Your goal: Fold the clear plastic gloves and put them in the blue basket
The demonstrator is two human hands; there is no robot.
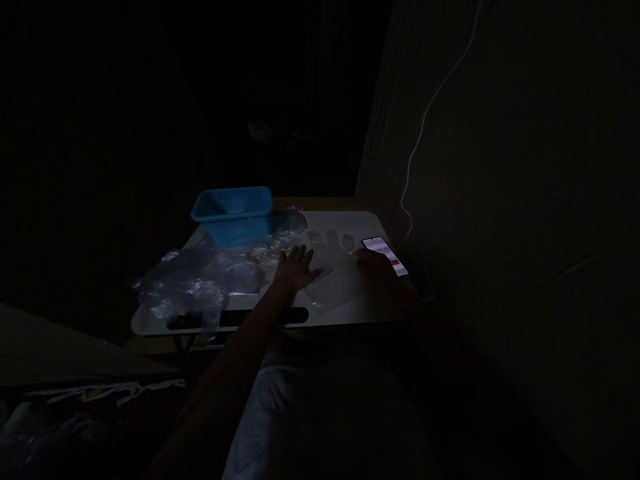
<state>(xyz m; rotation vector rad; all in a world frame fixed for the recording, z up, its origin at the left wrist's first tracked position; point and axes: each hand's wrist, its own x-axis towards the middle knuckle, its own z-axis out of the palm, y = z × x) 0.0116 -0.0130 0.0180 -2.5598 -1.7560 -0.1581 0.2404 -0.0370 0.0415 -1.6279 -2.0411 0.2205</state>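
My left hand lies palm down on the white table, fingers spread, at the left side of a thin clear plastic piece. Several rounded, paler shapes show along the far edge of that plastic; I cannot make out what they are. On the other side, my right hand is a dark shape at the plastic's right side, partly in front of a lit phone. Its fingers are too dark to tell apart. Crumpled clear plastic bags spread out left of my left hand.
A blue plastic basket stands at the table's back left. Along the near edge of the white table runs a dark slot. A white cable hangs down the wall at the right. The room is very dark.
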